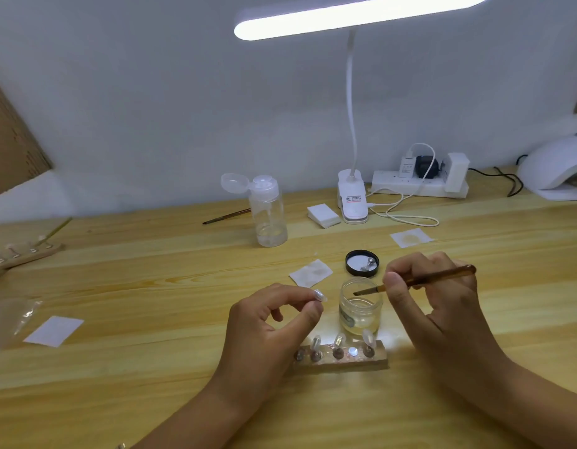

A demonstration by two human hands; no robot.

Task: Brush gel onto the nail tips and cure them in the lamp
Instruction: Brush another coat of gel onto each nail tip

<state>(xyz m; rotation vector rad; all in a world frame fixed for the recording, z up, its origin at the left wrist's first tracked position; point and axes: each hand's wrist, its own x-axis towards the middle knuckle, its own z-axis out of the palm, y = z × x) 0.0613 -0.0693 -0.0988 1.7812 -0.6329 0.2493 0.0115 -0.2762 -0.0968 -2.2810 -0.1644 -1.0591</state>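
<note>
My left hand (274,315) pinches a clear nail tip (320,295) between thumb and forefinger, just left of a small glass gel jar (360,311). My right hand (436,293) holds a brown-handled brush (420,280); its bristles reach into the jar's open mouth. In front of the jar lies a wooden holder (342,359) with three clear tips standing on pegs. The jar's black lid (361,262) lies upturned behind it. The white curing lamp (554,171) stands at the far right edge of the table.
A clear pump bottle (267,212) with its cap flipped open stands behind, a second brush (225,217) beside it. Wipes (310,272) (410,237) (54,330), a pad stack (323,215), a clip desk lamp (352,202), a power strip (420,184) and another tip holder (25,254) lie around.
</note>
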